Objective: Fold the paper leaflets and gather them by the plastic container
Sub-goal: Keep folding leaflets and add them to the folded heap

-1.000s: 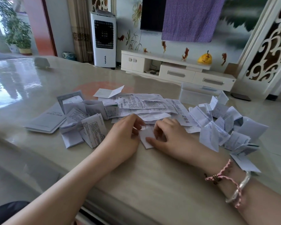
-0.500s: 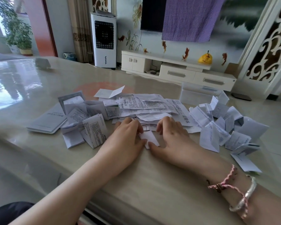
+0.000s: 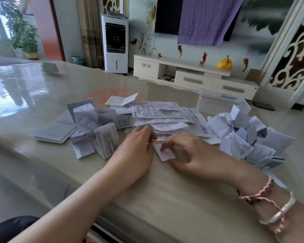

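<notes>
Head view: folded leaflet [image 3: 165, 153] under right hand [image 3: 191, 155]

White paper leaflets [image 3: 158, 114] printed with black text lie on the glossy beige worktop [image 3: 165, 199] — a pink braided cord bracelet [image 3: 258, 194] and silver bangle [image 3: 279, 212] beside them

left arm [image 3: 88, 195]: bare, no sleeve
right wrist [image 3: 263, 199]: pink braided cord bracelet [image 3: 256, 196], brown knot; silver bangle [image 3: 279, 213] just behind it
lap: dark clothing [image 3: 11, 228], bottom-left corner
</notes>
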Demonstrator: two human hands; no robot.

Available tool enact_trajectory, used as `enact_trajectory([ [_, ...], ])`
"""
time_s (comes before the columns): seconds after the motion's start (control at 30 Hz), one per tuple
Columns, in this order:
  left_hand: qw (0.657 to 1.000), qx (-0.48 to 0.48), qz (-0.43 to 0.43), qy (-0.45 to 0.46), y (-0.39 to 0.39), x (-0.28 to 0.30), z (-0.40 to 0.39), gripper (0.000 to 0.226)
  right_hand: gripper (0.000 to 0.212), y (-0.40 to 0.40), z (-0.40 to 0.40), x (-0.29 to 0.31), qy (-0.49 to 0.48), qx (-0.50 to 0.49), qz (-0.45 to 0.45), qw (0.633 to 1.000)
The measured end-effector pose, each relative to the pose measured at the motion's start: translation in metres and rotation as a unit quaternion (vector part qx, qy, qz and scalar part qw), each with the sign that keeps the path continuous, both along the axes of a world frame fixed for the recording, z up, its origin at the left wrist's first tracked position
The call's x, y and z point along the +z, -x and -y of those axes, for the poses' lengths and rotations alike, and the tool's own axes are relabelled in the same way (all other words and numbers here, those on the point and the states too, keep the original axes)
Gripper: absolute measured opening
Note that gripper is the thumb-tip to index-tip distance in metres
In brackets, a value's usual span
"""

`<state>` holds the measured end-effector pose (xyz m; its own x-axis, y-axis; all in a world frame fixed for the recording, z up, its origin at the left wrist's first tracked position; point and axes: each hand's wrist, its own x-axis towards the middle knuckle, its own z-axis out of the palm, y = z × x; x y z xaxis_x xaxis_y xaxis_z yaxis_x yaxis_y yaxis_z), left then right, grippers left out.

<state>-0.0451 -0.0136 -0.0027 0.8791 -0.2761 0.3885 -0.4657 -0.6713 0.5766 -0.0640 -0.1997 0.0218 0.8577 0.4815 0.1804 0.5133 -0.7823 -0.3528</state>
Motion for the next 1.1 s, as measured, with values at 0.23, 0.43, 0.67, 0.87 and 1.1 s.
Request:
enact_trajectory([
  [0.23, 0.999, 0.005, 0.025, 0.027, -0.001, 0.002, -0.001, 0.028, 0.019, -0.001, -0.003, 0.002, -0.001, -0.007, 0.130, 0.991],
  [0.43, 0.996, 0.010, 0.025, 0.083, -0.007, 0.007, 0.003, 0.034, 0.016, -0.005, 0.007, 0.019, -0.147, -0.146, 0.255, 0.945],
  [0.67, 0.996, 0.011, 0.034, 0.084, -0.017, 0.013, 0.024, 0.035, 0.035, -0.025, 0.040, 0.022, 0.009, -0.313, 0.178, 0.933],
  [0.87, 0.999, 0.034, 0.031, 0.021, -0.023, 0.015, 0.033, 0.028, 0.041, -0.034, 0.047, 0.016, 0.147, -0.324, 0.124, 0.926],
  [1.1, 0.998, 0.049, 0.026, 0.026, -0.024, 0.016, 0.027, 0.031, 0.030, -0.041, 0.018, 0.021, 0.049, -0.221, 0.147, 0.963],
])
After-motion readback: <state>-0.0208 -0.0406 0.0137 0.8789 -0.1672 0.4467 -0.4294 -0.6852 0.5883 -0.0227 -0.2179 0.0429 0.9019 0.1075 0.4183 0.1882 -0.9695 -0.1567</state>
